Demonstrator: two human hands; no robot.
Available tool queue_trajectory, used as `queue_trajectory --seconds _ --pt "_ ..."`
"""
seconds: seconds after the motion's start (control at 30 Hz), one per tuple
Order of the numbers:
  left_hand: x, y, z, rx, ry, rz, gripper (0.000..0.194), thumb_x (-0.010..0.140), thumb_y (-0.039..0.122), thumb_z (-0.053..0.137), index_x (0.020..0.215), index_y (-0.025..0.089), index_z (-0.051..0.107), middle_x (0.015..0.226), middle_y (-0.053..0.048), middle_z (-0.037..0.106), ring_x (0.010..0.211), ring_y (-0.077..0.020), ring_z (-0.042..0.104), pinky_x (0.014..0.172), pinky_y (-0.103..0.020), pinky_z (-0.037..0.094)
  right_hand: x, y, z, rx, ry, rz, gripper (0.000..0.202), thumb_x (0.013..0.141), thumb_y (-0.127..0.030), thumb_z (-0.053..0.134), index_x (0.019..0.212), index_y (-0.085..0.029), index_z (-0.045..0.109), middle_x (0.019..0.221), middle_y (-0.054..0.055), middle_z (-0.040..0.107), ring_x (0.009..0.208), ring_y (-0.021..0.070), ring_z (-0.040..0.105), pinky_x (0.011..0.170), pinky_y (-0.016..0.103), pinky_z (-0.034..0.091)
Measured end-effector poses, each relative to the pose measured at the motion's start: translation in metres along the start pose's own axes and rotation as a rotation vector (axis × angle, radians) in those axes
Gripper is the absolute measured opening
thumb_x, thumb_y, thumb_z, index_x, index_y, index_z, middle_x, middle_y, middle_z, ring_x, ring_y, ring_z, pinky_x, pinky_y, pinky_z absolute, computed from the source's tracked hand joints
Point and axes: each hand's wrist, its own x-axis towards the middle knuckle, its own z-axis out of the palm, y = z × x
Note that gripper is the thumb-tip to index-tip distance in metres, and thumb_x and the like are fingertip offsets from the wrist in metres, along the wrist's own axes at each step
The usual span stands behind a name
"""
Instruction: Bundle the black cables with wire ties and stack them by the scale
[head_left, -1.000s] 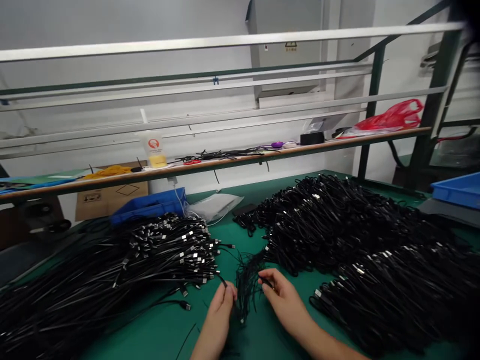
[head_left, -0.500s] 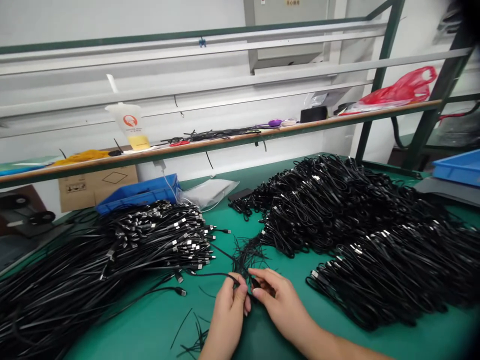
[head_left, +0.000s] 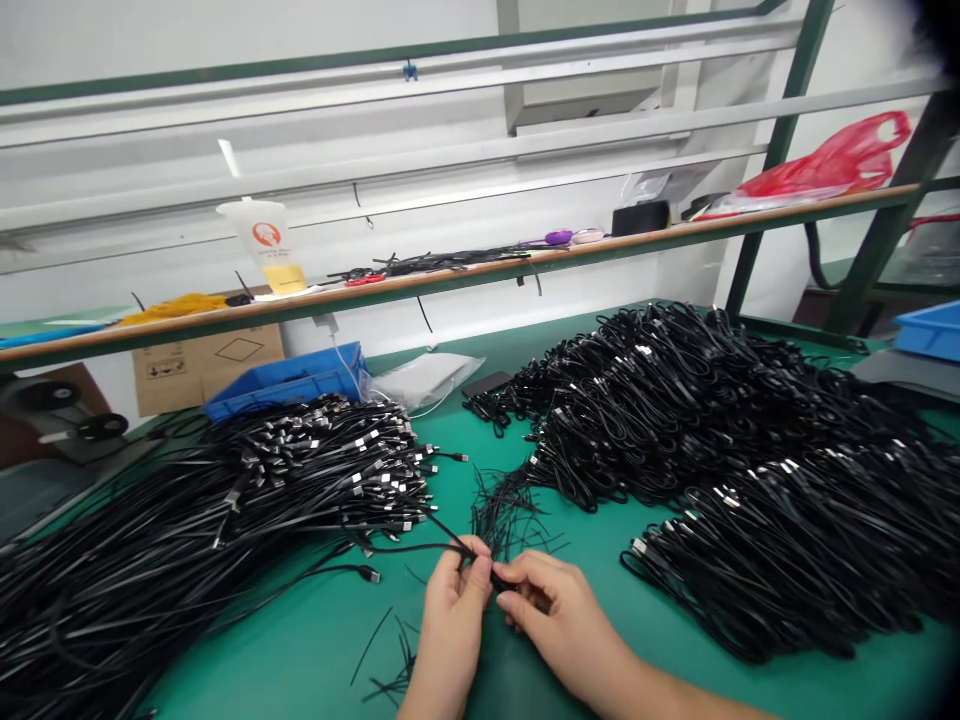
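Observation:
My left hand is closed, thumb against forefinger, round a black USB cable whose strands run off to the upper left. Close beside it, my right hand pinches the same cable, the fingers almost touching the left ones. The held section is mostly hidden by my fingers. To the left lies a heap of straight black USB cables, their metal plugs facing the middle. Just behind my hands is a tangle of thin black ties; more loose ties lie at the near left.
Two piles of bundled cables, a far one and a nearer one, cover the right of the green table. Behind stand a blue bin and a shelf with a drink cup and a red bag.
My right fingers have closed in on the cable beside my left hand; before, they were more spread. The view has shifted slightly, so the surroundings sit a little further right.

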Motion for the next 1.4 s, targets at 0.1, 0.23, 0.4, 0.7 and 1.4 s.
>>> queue_trajectory --seconds 0.1,0.23,0.4,0.7,1.4 --pt "-0.001 -0.003 -0.001 -0.030 0.011 0.021 0.049 0.069 0.062 0.077 0.083 0.019 0.060 0.063 0.006 0.043 0.052 -0.0084 0.035 0.049 -0.020 0.030 -0.003 -0.001 0.003 0.057 0.016 0.008 0.015 0.086 -0.021 0.063 0.098 -0.022 0.070 0.080 0.002 0.069 0.065 0.0175 0.065 0.063 0.027 0.052" --pt "-0.003 -0.008 0.003 -0.120 -0.015 0.033 0.048 0.076 0.064 0.071 0.080 0.017 0.059 0.066 0.005 0.045 0.050 -0.0065 0.029 0.049 -0.021 0.029 -0.003 0.000 0.004 -0.014 0.053 -0.074 0.005 0.086 -0.021 0.063 0.087 -0.021 0.068 0.081 0.004 0.070 0.072 0.0187 0.066 0.066 0.027 0.051" --pt "0.005 0.009 -0.008 -0.295 0.110 0.048 0.046 0.070 0.056 0.080 0.076 0.015 0.060 0.083 0.000 0.055 0.052 -0.0039 0.034 0.050 -0.019 0.031 0.002 0.001 -0.004 -0.063 0.062 -0.118 0.011 0.085 -0.019 0.062 0.075 -0.020 0.065 0.083 0.005 0.069 0.072 0.0185 0.066 0.064 0.026 0.050" --pt "0.019 0.044 -0.051 -0.341 0.292 0.133 0.046 0.057 0.042 0.093 0.074 0.015 0.059 0.083 0.000 0.055 0.060 -0.0062 0.042 0.055 -0.018 0.042 0.017 -0.002 -0.032 0.110 0.145 -0.073 0.013 0.078 -0.032 0.074 0.073 -0.020 0.071 0.082 0.006 0.069 0.073 0.0197 0.063 0.064 0.029 0.051" --pt "0.002 -0.017 0.016 0.053 -0.101 0.020 0.057 0.073 0.076 0.062 0.079 0.020 0.050 0.050 0.006 0.053 0.049 -0.0105 0.044 0.053 -0.024 0.035 0.026 0.005 -0.031 0.401 0.361 0.133 0.046 0.083 -0.059 0.068 0.106 -0.020 0.075 0.077 0.000 0.057 0.056 0.0106 0.046 0.050 0.022 0.043"
